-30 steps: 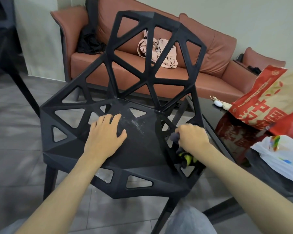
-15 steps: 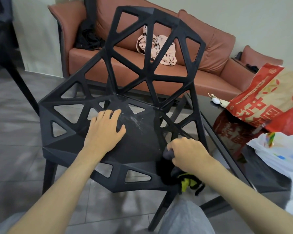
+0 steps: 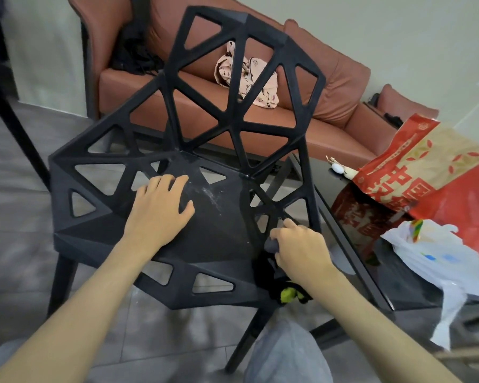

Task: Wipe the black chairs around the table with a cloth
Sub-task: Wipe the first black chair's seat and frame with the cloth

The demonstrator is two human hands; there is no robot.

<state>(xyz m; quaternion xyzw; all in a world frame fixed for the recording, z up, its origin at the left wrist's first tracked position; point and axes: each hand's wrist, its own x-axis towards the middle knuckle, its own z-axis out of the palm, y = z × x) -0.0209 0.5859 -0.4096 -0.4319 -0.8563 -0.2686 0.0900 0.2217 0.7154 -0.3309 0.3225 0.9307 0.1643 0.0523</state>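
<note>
A black chair with triangular cut-outs fills the middle of the head view, its seat marked with whitish dust. My left hand rests flat on the seat's left part, fingers spread. My right hand grips a dark cloth with a yellow-green patch against the seat's right front edge. Most of the cloth is hidden under the hand and hangs below the rim.
A dark glass table stands right of the chair with a red and beige bag and a white plastic bag on it. A brown sofa with a pink bundle sits behind. Grey tiled floor lies to the left.
My right hand has drawn the cloth from the seat's right inner part down to its front right edge. My left hand has stayed on the seat.
</note>
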